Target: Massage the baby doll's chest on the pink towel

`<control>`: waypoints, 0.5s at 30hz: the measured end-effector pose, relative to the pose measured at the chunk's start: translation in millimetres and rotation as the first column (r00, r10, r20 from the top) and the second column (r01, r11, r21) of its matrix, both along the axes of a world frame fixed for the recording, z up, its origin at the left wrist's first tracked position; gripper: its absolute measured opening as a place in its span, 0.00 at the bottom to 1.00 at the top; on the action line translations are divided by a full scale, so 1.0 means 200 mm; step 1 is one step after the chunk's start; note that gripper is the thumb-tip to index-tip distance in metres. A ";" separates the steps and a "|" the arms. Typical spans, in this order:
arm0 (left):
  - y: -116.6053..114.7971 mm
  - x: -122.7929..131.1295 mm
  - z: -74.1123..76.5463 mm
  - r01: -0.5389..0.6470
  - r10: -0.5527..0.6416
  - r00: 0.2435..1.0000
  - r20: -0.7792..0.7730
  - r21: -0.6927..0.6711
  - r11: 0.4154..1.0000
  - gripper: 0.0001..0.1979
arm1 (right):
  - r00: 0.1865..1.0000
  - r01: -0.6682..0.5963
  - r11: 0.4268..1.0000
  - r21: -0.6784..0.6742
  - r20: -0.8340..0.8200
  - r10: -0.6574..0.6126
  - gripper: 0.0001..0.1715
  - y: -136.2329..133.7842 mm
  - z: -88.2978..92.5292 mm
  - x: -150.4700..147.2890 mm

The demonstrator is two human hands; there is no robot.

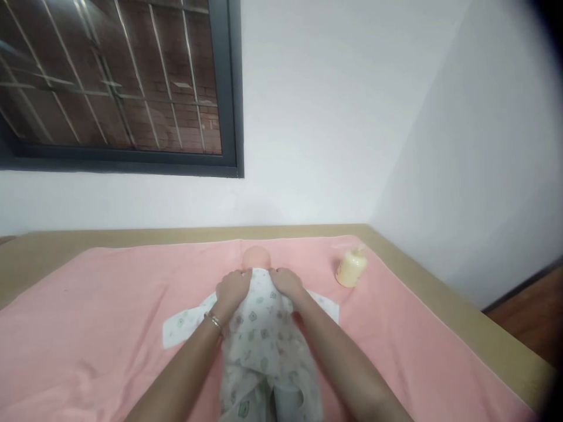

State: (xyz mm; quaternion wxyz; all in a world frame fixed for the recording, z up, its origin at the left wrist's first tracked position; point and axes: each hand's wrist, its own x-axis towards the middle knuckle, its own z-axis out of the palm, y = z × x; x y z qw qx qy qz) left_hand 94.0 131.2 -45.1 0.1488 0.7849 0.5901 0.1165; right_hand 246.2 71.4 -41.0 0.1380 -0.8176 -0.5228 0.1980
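A white baby garment (264, 334) with a small green and grey print is spread over what looks like a baby doll. The doll's bald, pinkish head (256, 257) shows at the far end, and its features cannot be made out. My left hand (234, 290) is closed on the garment at the left of the neckline, a bracelet at its wrist. On the opposite side of the neckline, my right hand (287, 282) pinches the cloth at the shoulder. White sleeves reach out to both sides under my forearms. The body beneath is hidden by the cloth.
Under the doll lies a pink towel (118, 293), creased at the left, on a tan surface (417, 293). A cream pump bottle (350, 268) is at the far right of the towel. White walls (316, 146) border the back and right; a dark-framed barred window (229, 117) is at upper left.
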 end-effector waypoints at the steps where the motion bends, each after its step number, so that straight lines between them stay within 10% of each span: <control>1: 0.01 0.00 0.00 -0.009 0.009 1.000 0.008 -0.013 1.000 0.28 | 1.000 0.012 1.000 0.006 0.006 -0.012 0.32 -0.01 -0.01 -0.01; 7: -0.25 -0.11 -0.25 0.179 -0.213 0.976 0.050 0.375 0.909 0.22 | 0.947 -0.153 0.892 0.426 0.320 0.009 0.27 -0.21 -0.19 -0.23; 10: -0.38 -0.13 -0.36 0.185 -0.245 0.966 0.078 0.455 0.871 0.28 | 0.956 -0.139 0.913 0.384 0.292 0.023 0.26 -0.15 -0.18 -0.19; 15: -0.26 -0.08 -0.26 0.196 -0.222 0.975 0.023 0.389 0.900 0.28 | 0.979 -0.067 0.978 0.197 0.201 0.027 0.30 -0.08 -0.11 -0.08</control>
